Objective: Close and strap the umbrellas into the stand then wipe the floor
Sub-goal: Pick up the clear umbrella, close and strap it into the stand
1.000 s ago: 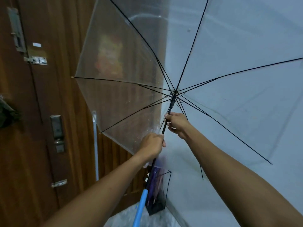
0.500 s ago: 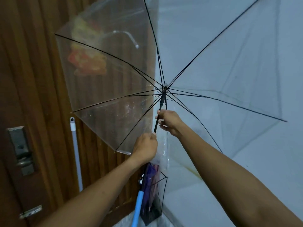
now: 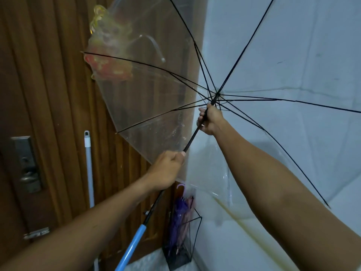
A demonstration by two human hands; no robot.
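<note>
The step in hand looks to be closing the clear umbrella (image 3: 156,94), which is fully spread and held up in front of the wooden door (image 3: 48,94) and pale wall (image 3: 293,45). The left hand (image 3: 168,170) has its fingers wrapped round the black shaft (image 3: 192,138) above the blue handle (image 3: 130,249). The right hand (image 3: 211,120) is clamped on the shaft higher up, just below where the ribs meet. The wire stand (image 3: 196,237) sits on the floor (image 3: 148,263) below, already holding a folded purple umbrella (image 3: 178,214). The next move probably calls for the right hand to free the catch and draw the slider down towards the left hand, so that the ribs fold in.
</note>
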